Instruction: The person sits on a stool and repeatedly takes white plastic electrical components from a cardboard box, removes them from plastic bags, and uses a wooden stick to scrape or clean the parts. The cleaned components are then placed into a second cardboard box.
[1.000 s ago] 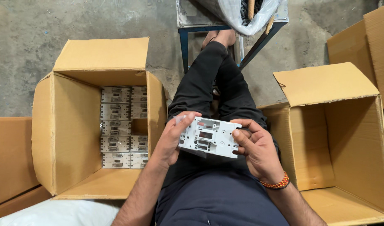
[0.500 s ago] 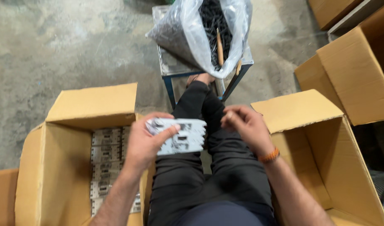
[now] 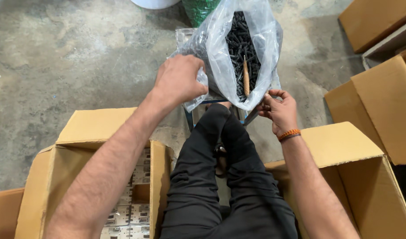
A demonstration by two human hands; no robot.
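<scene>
Stained concrete floor, hands on plastic bag: left hand gripping, right hand pinching.

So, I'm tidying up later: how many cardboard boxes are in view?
5: left box beside the legs, a box edge far left, right box, two more upper right.

Single head-worn view, looking steeply down and forward over the lap, close to both forearms; concrete floor beyond.
</scene>
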